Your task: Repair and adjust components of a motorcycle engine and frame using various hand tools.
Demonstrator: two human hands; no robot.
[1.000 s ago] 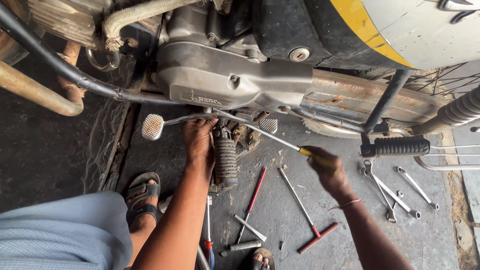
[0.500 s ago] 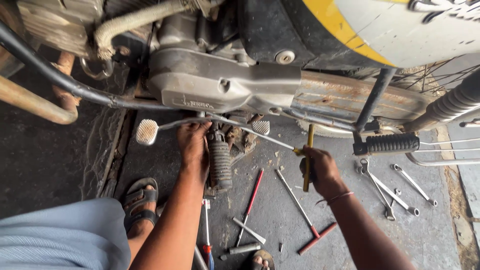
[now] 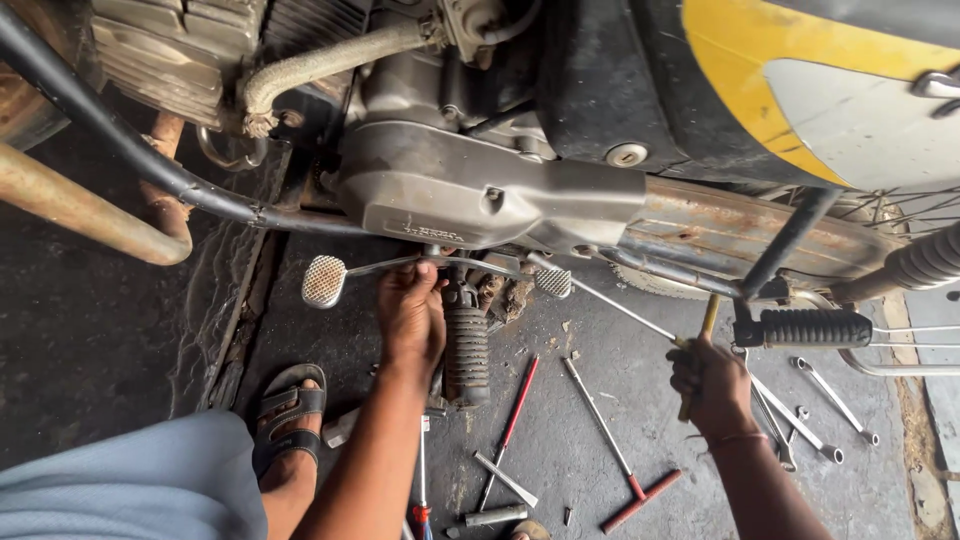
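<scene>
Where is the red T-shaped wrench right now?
The red T-shaped wrench lies on the floor, low in the head view, between both forearms, beside the right hand.

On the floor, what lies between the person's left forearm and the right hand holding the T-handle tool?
In the head view, between the left forearm and the right hand lie a red rod and a red-handled T-wrench on the grey floor.

Motorcycle repair workshop: motorcycle engine (image 3: 480, 190) across upper frame; wrenches (image 3: 815, 405) and T-handle tools (image 3: 610, 440) scattered on stained concrete floor (image 3: 120, 340), lower right.

Red T-handle wrench (image 3: 640, 497); spanners (image 3: 835, 400); sandal (image 3: 285, 405).
</scene>
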